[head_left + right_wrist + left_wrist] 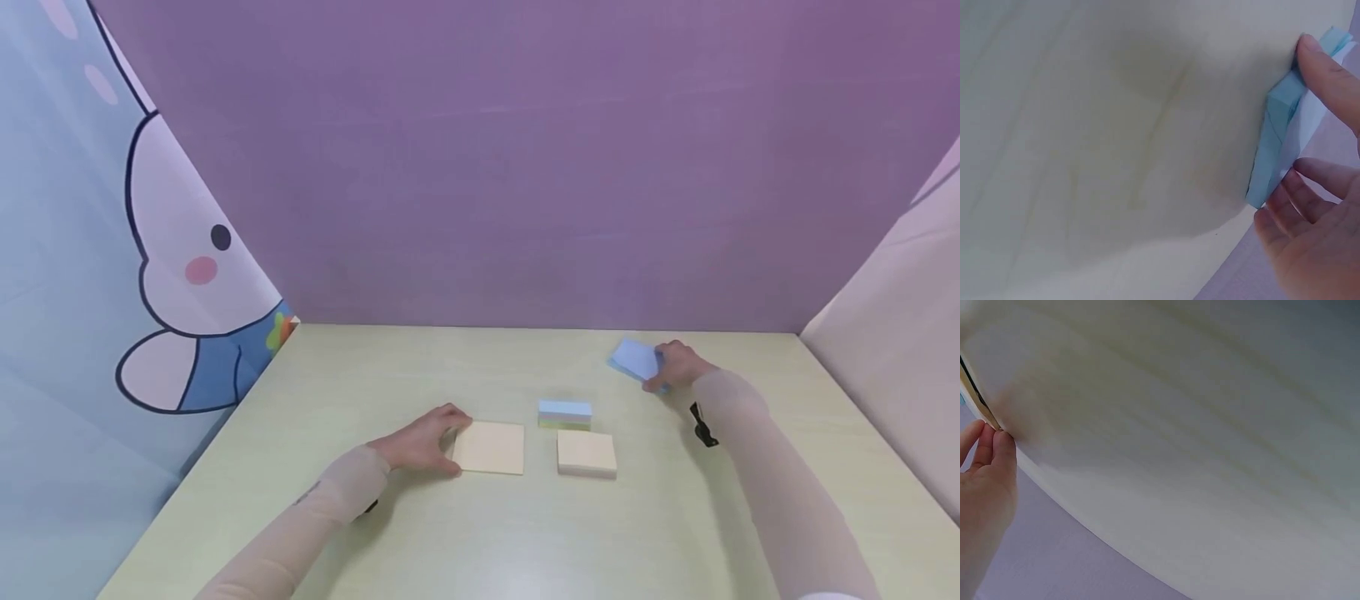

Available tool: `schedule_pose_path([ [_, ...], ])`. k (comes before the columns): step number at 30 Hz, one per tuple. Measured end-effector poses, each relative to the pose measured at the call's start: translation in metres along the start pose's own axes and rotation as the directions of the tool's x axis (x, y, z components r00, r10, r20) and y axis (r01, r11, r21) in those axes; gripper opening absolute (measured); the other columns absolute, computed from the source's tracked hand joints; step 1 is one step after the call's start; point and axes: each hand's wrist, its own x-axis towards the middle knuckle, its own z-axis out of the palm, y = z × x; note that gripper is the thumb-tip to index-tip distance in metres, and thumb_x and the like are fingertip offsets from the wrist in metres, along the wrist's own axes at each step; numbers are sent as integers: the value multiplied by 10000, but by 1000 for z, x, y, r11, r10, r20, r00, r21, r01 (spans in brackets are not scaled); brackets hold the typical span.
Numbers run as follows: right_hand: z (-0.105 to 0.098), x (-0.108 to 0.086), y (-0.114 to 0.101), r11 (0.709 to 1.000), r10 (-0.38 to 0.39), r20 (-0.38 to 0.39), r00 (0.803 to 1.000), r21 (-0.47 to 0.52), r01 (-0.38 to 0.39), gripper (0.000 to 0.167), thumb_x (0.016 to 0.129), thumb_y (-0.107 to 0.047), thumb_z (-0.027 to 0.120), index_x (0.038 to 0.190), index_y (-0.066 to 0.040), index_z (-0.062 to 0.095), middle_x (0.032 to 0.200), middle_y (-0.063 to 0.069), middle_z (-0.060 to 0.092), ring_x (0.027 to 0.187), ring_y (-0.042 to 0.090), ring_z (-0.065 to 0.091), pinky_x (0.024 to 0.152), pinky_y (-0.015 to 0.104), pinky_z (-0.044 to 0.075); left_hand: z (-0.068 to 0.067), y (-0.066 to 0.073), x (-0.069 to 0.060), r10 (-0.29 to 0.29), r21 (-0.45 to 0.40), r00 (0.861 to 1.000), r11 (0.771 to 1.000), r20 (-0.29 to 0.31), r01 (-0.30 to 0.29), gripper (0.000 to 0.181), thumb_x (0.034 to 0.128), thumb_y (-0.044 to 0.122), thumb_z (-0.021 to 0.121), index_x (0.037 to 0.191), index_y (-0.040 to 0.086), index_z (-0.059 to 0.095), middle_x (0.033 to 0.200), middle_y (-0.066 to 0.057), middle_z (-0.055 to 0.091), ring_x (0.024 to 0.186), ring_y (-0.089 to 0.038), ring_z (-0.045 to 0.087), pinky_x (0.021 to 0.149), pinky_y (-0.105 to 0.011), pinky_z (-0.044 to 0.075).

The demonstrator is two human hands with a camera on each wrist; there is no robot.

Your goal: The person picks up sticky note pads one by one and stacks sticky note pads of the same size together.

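Observation:
A thin cream square note pad (pixel 489 447) lies flat on the table, left of the other pads. My left hand (pixel 423 442) grips it at its left edge, thumb at the near corner and fingers at the far one. In the left wrist view, the fingertips (pixel 1004 439) meet the pad's edge. Farther back on the right, my right hand (pixel 677 367) holds a blue angular note pad (pixel 636 358) by its right side. The right wrist view shows the blue pad's thick side (pixel 1270 140) between thumb and fingers; whether it touches the table, I cannot tell.
Between the hands stand a thicker cream note pad (pixel 587 452) and, just behind it, a narrow block of blue, purple and green note strips (pixel 565 413). The pale wooden table (pixel 480 542) ends at a purple backdrop (pixel 480 167). Printed cloth (pixel 67 333) hangs along the left.

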Motion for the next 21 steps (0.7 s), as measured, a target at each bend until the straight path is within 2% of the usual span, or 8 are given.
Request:
schedule_pose_path([
  [6, -3, 1, 4, 1000, 25, 33, 999, -10, -25, 947, 696, -349, 757, 1295, 211, 281, 1215, 368, 396, 1081, 451, 441, 930, 541, 382, 0, 0, 1, 1, 14, 1000, 1000, -2, -1, 751, 678, 234, 791, 1323, 55, 452, 1268, -28, 455, 1214, -217, 425, 1038, -385, 340],
  [10, -4, 2, 6, 999, 43, 46, 998, -14, -43, 895, 677, -372, 757, 1253, 191, 365, 1165, 332, 472, 1016, 403, 496, 880, 516, 421, 1, 0, 2, 13, 21, 1000, 1000, 0, -13, 754, 678, 235, 790, 1324, 47, 450, 1268, -34, 455, 1212, -224, 425, 1035, -394, 342],
  [16, -3, 2, 5, 999, 42, 33, 999, 7, -42, 884, 649, -377, 753, 1231, 184, 397, 1117, 289, 527, 936, 333, 525, 833, 470, 453, 0, 0, 3, 5, 16, 1000, 1000, -5, -5, 761, 674, 226, 792, 1325, 38, 446, 1273, -39, 453, 1219, -231, 420, 1041, -398, 334],
  [21, 1, 1, 4, 1000, 25, 3, 1000, 18, -25, 891, 627, -372, 754, 1223, 188, 401, 1105, 292, 530, 932, 340, 526, 834, 475, 454, 1, -2, 3, 10, 11, 1000, 1000, -14, -10, 752, 662, 216, 799, 1308, 29, 464, 1254, -41, 466, 1199, -234, 434, 1033, -407, 342],
])
